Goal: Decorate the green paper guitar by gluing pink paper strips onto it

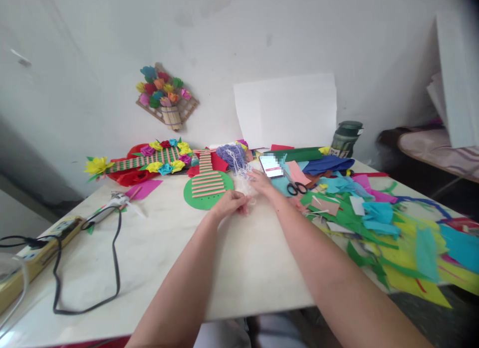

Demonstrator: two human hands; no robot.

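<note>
My left hand [234, 203] is closed in a pinch low over the table, and a small loop of pale string [253, 201] shows beside its fingertips. Just beyond it, my right hand [262, 183] has its fingertips on the white strands [243, 169] that trail from a tangled purple and white yarn bundle [232, 156]. A clear, crinkled plastic bag [245, 184] appears to lie between the hands, partly hidden. Left of my hands is a green guitar-shaped piece [189, 198] with striped strips [207, 184] across it.
Black-handled scissors [297, 189] and a phone [272, 166] lie right of my hands. Coloured paper scraps [396, 233] cover the right side. At left are a glue gun [108, 211], its black cord [118, 263] and a power strip [52, 251]. A flowered guitar [149, 161] and a dark bottle [345, 138] stand behind.
</note>
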